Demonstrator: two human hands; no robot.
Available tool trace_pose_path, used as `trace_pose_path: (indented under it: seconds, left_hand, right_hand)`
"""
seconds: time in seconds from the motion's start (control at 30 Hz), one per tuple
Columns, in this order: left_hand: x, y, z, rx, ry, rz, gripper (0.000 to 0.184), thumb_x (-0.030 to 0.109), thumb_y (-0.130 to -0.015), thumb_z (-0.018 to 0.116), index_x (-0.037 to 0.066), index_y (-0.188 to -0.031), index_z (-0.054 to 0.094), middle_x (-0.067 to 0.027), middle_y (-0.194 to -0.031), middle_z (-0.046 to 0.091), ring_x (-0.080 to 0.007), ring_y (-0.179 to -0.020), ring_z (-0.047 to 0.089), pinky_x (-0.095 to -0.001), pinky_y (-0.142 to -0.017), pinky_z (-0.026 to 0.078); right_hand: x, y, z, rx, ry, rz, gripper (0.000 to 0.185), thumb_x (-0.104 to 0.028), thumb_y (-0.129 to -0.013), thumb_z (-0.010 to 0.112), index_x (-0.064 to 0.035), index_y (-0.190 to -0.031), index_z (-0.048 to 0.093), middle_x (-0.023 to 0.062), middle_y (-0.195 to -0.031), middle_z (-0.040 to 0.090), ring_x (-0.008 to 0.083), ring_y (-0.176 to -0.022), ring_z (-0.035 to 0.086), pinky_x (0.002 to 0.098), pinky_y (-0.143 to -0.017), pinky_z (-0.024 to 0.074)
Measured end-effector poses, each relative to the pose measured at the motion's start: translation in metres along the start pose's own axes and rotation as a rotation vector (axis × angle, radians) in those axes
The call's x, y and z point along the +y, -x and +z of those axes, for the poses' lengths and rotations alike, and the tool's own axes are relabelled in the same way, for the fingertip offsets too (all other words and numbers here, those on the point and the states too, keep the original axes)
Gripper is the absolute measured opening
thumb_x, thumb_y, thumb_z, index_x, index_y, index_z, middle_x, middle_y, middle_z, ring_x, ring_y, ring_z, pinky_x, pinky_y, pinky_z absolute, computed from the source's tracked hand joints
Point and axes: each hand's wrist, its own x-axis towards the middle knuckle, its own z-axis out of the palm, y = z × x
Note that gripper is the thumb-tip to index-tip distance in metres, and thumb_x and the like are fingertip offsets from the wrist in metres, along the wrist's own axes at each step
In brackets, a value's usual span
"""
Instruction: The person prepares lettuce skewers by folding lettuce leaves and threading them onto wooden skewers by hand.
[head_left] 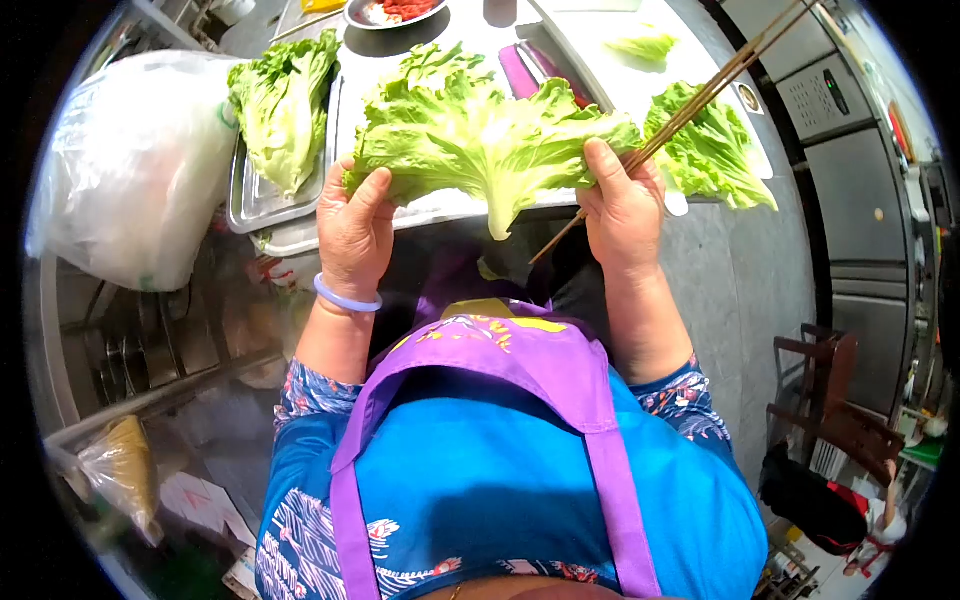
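A wide green lettuce leaf [490,140] is spread out between my two hands, its pale stem end pointing down toward me. My left hand [357,222] pinches the leaf's left edge, thumb on top. At the right edge, my right hand [622,205] grips the leaf between thumb and fingers. That same hand also holds several long thin wooden skewers [715,83], which slant up to the right and stick out below the palm. More lettuce [285,115] lies in a metal tray [240,205] on the left. Further lettuce leaves [705,150] rest on a white board at the right.
A big plastic bag [140,165] bulges at the left. A metal bowl [395,14] with red food stands at the back of the white table. A purple item [518,70] lies behind the leaf. A brown wooden stool [825,385] is on the floor at right.
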Motion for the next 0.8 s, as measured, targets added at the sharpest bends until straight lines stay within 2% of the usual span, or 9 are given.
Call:
trace_pose_path:
  seconds: [0.07, 0.1, 0.2, 0.37, 0.53, 0.6, 0.67, 0.73, 0.8]
  left_hand:
    - [-0.005, -0.001, 0.007, -0.045, -0.036, 0.01, 0.025, -0.005, -0.087, 0.058, 0.01, -0.108, 0.056, -0.01, -0.108, 0.063, -0.0195, -0.098, 0.062, -0.033, -0.083, 0.053]
    - [-0.009, -0.001, 0.017, -0.042, -0.055, -0.003, 0.025, -0.004, -0.087, 0.059, 0.009, -0.108, 0.056, -0.0096, -0.106, 0.064, -0.0186, -0.095, 0.063, -0.0311, -0.081, 0.053]
    - [-0.027, -0.009, 0.038, -0.173, -0.123, -0.058, 0.029, -0.002, -0.088, 0.057, 0.008, -0.115, 0.057, -0.0106, -0.111, 0.063, -0.0213, -0.1, 0.062, -0.0345, -0.086, 0.052]
    - [-0.053, -0.035, 0.144, -0.392, -0.331, -0.098, 0.02, 0.002, -0.088, 0.059, 0.001, -0.107, 0.056, -0.0058, -0.098, 0.062, -0.0117, -0.087, 0.06, -0.0251, -0.077, 0.049]
    - [-0.119, -0.077, 0.217, -0.45, -0.484, -0.058, 0.033, 0.013, -0.087, 0.064, -0.004, -0.113, 0.055, -0.0053, -0.089, 0.064, -0.0085, -0.078, 0.058, -0.0209, -0.068, 0.047]
    - [-0.154, -0.09, 0.216, -0.44, -0.609, -0.302, 0.053, 0.015, -0.082, 0.065, -0.01, -0.125, 0.046, -0.0122, -0.093, 0.063, -0.0126, -0.082, 0.061, -0.0234, -0.07, 0.049]
    - [-0.161, -0.091, 0.205, -0.509, -0.751, -0.436, 0.066, 0.014, -0.087, 0.062, -0.008, -0.138, 0.029, -0.0193, -0.121, 0.053, -0.02, -0.1, 0.061, -0.0293, -0.082, 0.051]
    - [-0.135, -0.072, 0.201, -0.519, -0.888, -0.283, 0.058, 0.012, -0.088, 0.06, -0.008, -0.136, 0.034, -0.0193, -0.122, 0.053, -0.021, -0.105, 0.059, -0.0295, -0.085, 0.051]
    - [-0.105, -0.06, 0.167, -0.586, -0.856, -0.063, 0.046, 0.007, -0.088, 0.059, -0.004, -0.13, 0.044, -0.0156, -0.118, 0.055, -0.0187, -0.105, 0.059, -0.0275, -0.085, 0.05]
  right_hand:
    - [-0.012, 0.005, -0.01, 0.021, 0.044, 0.014, 0.011, -0.006, -0.09, 0.059, -0.0059, -0.1, 0.061, -0.0023, -0.082, 0.059, 0.0015, -0.053, 0.039, 0.0172, -0.042, 0.0259]
    - [-0.018, 0.007, -0.02, -0.027, 0.051, -0.038, 0.02, -0.006, -0.088, 0.06, -0.0026, -0.108, 0.063, 0.0011, -0.089, 0.064, 0.0069, -0.072, 0.056, 0.0199, -0.063, 0.0434]
    - [-0.053, 0.008, -0.053, 0.033, 0.309, -0.034, 0.017, -0.011, -0.087, 0.063, -0.0015, -0.101, 0.064, 0.0009, -0.085, 0.065, 0.0071, -0.072, 0.055, 0.0205, -0.063, 0.0424]
    - [-0.168, -0.03, -0.1, -0.059, 0.901, -0.458, 0.016, -0.022, -0.086, 0.064, -0.0059, -0.09, 0.066, -0.0027, -0.066, 0.057, 0.0056, -0.051, 0.043, 0.0214, -0.046, 0.0325]
    - [-0.22, -0.112, -0.164, 0.115, 1.125, -0.227, 0.015, -0.023, -0.085, 0.067, -0.0079, -0.089, 0.065, -0.0073, -0.06, 0.052, 0.0008, -0.047, 0.034, 0.0199, -0.042, 0.0268]
    - [-0.198, -0.139, -0.21, 0.248, 1.454, -0.091, 0.033, -0.032, -0.08, 0.069, -0.0058, -0.1, 0.068, 0.0035, -0.079, 0.067, 0.0137, -0.064, 0.056, 0.0312, -0.062, 0.0461]
    - [-0.184, -0.151, -0.24, 0.211, 1.975, 0.034, 0.037, -0.036, -0.08, 0.067, -0.0078, -0.103, 0.068, 0.0103, -0.09, 0.069, 0.0219, -0.08, 0.064, 0.0352, -0.076, 0.0486]
    - [-0.183, -0.137, -0.241, 0.446, 1.823, -0.13, 0.037, -0.039, -0.079, 0.063, -0.0088, -0.101, 0.069, 0.0152, -0.101, 0.067, 0.0294, -0.094, 0.064, 0.0389, -0.083, 0.0487]
    - [-0.188, -0.116, -0.226, 0.51, 1.66, -0.256, 0.034, -0.033, -0.085, 0.06, -0.0091, -0.108, 0.067, 0.0091, -0.103, 0.069, 0.0201, -0.095, 0.064, 0.0321, -0.085, 0.0469]
